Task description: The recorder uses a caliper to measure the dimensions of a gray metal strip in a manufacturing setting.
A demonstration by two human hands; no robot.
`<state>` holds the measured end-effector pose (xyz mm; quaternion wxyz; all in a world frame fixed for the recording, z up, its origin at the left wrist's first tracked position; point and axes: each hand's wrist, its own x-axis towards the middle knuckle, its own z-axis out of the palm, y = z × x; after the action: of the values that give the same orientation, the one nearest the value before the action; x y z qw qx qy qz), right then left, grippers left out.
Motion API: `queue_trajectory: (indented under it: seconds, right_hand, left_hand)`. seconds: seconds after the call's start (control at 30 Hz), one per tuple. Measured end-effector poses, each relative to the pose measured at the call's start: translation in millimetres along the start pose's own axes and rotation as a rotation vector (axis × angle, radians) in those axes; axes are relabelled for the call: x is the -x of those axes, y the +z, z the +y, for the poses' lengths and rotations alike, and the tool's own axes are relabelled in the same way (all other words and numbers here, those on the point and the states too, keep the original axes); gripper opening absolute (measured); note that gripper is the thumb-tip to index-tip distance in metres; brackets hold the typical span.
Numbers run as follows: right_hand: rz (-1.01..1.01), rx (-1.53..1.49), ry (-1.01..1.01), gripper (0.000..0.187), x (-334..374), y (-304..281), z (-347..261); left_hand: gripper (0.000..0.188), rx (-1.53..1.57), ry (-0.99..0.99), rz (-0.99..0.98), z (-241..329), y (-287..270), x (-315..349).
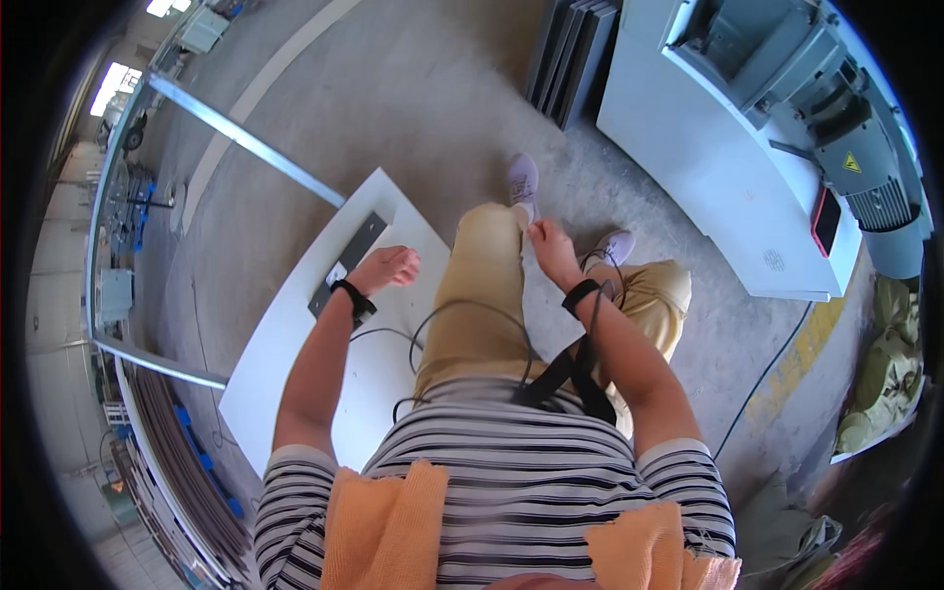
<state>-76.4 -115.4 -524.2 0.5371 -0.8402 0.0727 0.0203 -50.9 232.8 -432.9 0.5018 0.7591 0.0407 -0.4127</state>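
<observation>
My left hand (386, 269) is closed, its fingers curled together, over a white sheet-metal panel (295, 364) on my left. Beside its wrist a dark grey rectangular plate (351, 258) with a light patch lies on the panel. My right hand (553, 250) is closed too, held in front of my body between my two knees. Whatever either hand may hold is hidden or too small to make out. Each wrist wears a black band, and a thin black cable (462, 303) loops across my lap.
At the right stands a white cabinet (678, 128) with a grey motor (865, 162) and a red-edged phone (824, 221) on it. Dark grey panels (570, 59) lean against its far side. A metal frame (246, 141) reaches out on the left. Greenish sacks (878, 379) lie far right.
</observation>
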Motion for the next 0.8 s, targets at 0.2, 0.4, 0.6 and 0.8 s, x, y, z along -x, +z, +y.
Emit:
queue_trajectory:
  seconds: [0.2, 0.4, 0.6, 0.8]
  right_hand:
    - [-0.104, -0.231, 0.204, 0.035, -32.2, 41.4, 57.0]
    - [-0.132, -0.618, 0.406, 0.023, -33.9, 25.5, 59.4]
    - [-0.133, -0.219, -0.115, 0.009, 13.3, -19.9, 13.9]
    - [-0.333, -0.003, -0.409, 0.012, 51.2, -27.7, -25.0]
  left_hand:
    - [0.041, 0.291, 0.088, -0.007, -11.8, 45.0, -128.5]
    - [0.026, 0.129, -0.091, -0.057, 13.7, 61.7, -175.0]
    - [0.018, -0.15, 0.313, -0.199, 43.6, 53.9, -92.2]
    - [0.011, -0.536, 0.34, -0.085, 16.8, 61.2, -17.9]
